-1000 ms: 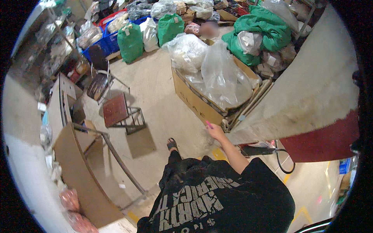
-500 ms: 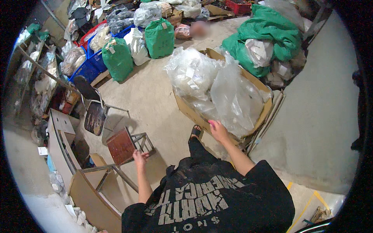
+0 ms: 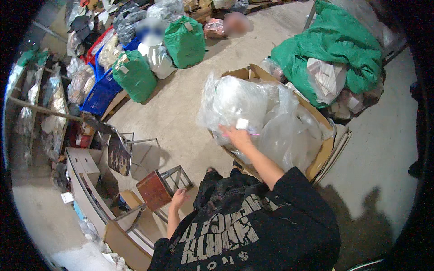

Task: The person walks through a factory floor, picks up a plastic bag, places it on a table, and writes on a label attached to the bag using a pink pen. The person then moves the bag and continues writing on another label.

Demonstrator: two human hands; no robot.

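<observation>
Head view looks down on a person in a black printed top standing on a concrete floor (image 3: 190, 104) between a large cardboard box (image 3: 322, 156) and a low wooden stool (image 3: 153, 190). One box, one stool and one folding chair (image 3: 120, 153) sit close to the person. The right hand (image 3: 236, 135) reaches forward onto the clear plastic bag (image 3: 253, 108) that bulges out of the box; its fingers lie spread on the plastic, and a thin pink pen-like thing (image 3: 251, 133) shows at the fingertips, though whether the hand grips it cannot be told. A small white square label (image 3: 242, 123) sits on the plastic just above that hand, touching or nearly touching the fingers. The left hand (image 3: 179, 198) hangs low with loosely curled fingers, holding nothing, just beside the right edge of the stool's reddish-brown seat. Two tied green sacks (image 3: 185, 43) stand on the floor at the upper left, one near a blue crate (image 3: 101, 95), each with a small pale tag near its top. A silvery clear bag (image 3: 158, 61) stands between them. At the upper right a heap of green sheeting (image 3: 334, 45) wraps around a white bundle (image 3: 326, 79) with grey markings. Flattened cardboard sheets (image 3: 337, 144) lean against the box's right side. Along the left edge, metal shelving (image 3: 40, 108) holds clear-wrapped packages, and a pale open carton (image 3: 83, 160) sits below it near the chair.
</observation>
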